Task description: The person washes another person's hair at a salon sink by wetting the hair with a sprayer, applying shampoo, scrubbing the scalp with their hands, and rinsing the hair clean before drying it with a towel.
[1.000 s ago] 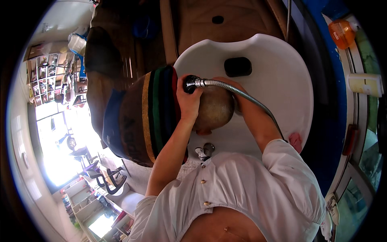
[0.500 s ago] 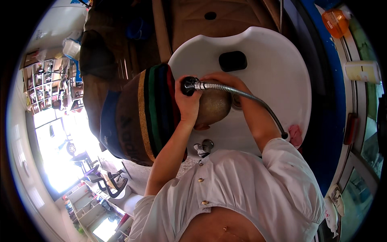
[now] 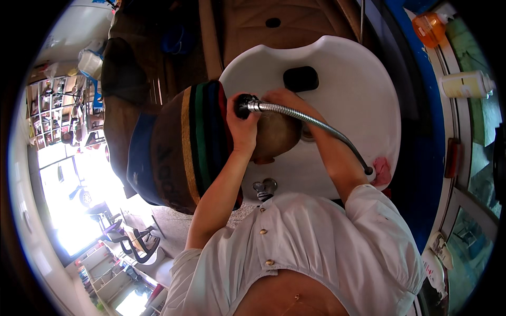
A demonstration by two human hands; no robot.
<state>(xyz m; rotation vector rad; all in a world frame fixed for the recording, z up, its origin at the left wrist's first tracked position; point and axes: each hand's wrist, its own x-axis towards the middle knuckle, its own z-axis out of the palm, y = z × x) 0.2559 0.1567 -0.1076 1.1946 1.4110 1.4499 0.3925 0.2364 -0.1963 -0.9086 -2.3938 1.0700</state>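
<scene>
My left hand (image 3: 243,130) is wrapped round a black shower head (image 3: 243,105), held close to the wet, short-haired head (image 3: 278,132) of a person lying back over a white wash basin (image 3: 369,95). From the shower head a ribbed metal hose (image 3: 332,128) arcs across to the basin's right rim. On the far side of the person's head rests my right hand (image 3: 282,97), its fingers stretched along the head and partly hidden by the hose. A brown towel with coloured stripes (image 3: 185,147) covers the person's shoulders. Water spray cannot be made out.
A chrome tap (image 3: 265,188) stands at the basin's near edge. By the hose's base lies a pink cloth (image 3: 381,171). An orange bottle (image 3: 429,29) and a pale yellow bottle (image 3: 464,85) stand on the right ledge. Back left is a blue bucket (image 3: 177,40).
The whole view has shifted slightly. My left hand still holds the shower head at the person's head, and my right hand has moved a little along the head's far side.
</scene>
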